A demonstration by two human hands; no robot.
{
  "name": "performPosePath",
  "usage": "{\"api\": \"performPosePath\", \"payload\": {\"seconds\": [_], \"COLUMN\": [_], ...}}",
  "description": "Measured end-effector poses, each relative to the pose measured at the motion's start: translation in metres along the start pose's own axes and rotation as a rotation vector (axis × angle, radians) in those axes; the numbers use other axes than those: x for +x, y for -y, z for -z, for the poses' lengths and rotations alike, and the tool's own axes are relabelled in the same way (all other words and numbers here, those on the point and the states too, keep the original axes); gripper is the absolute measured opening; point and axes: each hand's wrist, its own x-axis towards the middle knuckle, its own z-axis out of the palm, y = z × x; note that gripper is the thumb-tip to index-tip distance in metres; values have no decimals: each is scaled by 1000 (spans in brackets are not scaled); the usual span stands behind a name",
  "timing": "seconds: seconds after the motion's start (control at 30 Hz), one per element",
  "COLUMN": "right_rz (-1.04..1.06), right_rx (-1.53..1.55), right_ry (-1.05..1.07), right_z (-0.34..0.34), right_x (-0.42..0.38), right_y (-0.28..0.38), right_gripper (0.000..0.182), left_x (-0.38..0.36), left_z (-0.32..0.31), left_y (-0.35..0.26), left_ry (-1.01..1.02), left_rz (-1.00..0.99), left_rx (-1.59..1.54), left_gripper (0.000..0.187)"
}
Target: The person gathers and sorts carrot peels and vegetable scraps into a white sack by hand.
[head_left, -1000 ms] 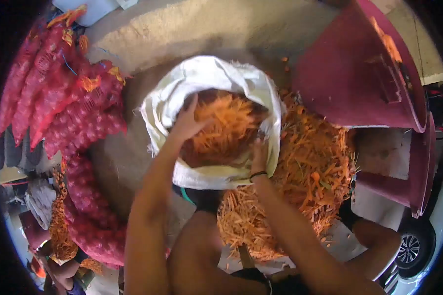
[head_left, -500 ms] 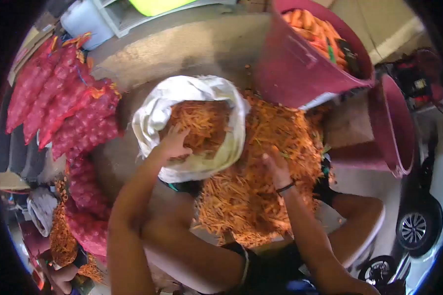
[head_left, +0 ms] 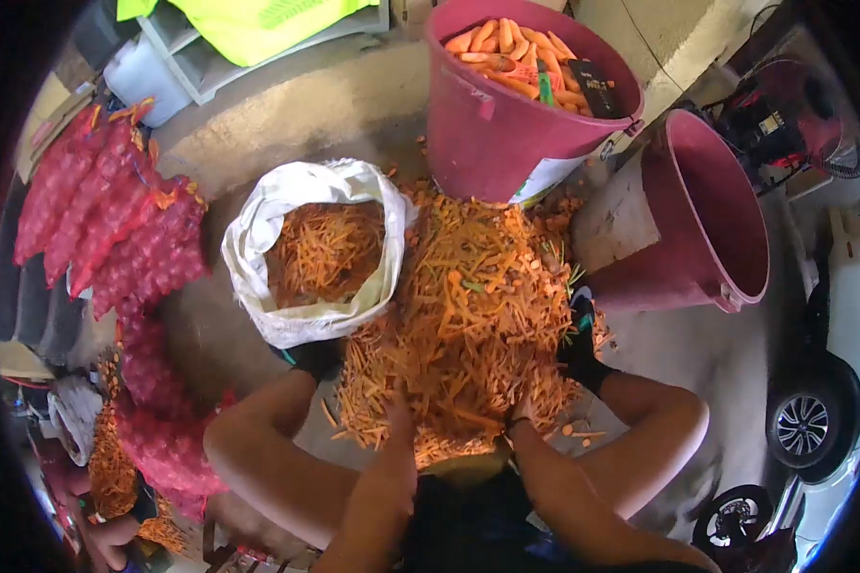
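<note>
A large heap of orange carrot peelings (head_left: 468, 315) lies on the floor between the legs. My left hand (head_left: 398, 406) reaches into the near left part of the heap, its fingers hidden among the peelings. At the heap's near right part is my right hand (head_left: 523, 411), its fingers also buried or blurred. A white sack (head_left: 248, 267) with a rolled-down rim stands beside the heap on the left, with peelings (head_left: 325, 253) inside it.
A maroon bin (head_left: 506, 134) holding carrots (head_left: 516, 57) stands beyond the heap. Another maroon bin (head_left: 678, 220) is tipped at the right. Red net sacks (head_left: 153, 239) line the left side. Part of another person (head_left: 115, 535) shows at the lower left.
My left hand has left the white sack and come down to the heap. My right hand has moved nearer the body along the heap. The view has shifted.
</note>
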Motion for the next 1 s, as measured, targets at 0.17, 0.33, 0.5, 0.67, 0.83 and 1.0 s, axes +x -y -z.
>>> {"api": "performPosePath", "payload": {"seconds": [0.17,0.33,0.5,0.67,0.83,1.0], "right_rz": [133,110,38,69,61,255], "right_rx": [-46,-15,104,18,385,461], "right_ry": [226,389,671,524,858,868], "right_z": [-24,-33,-27,-32,-14,-34], "right_x": [0,-42,49,-25,-85,-184], "right_y": [-2,14,-14,17,41,61], "right_gripper": [78,82,86,84,77,66], "left_x": [-4,45,-53,-54,-69,-89], "left_z": [-20,-31,-43,-51,-44,-30], "left_y": [4,13,-85,-104,-117,-164], "left_ry": [234,548,634,877,1068,1251], "left_rz": [156,190,388,389,370,319], "left_rx": [258,196,61,-37,-66,-62], "left_gripper": [60,62,63,58,53,49]}}
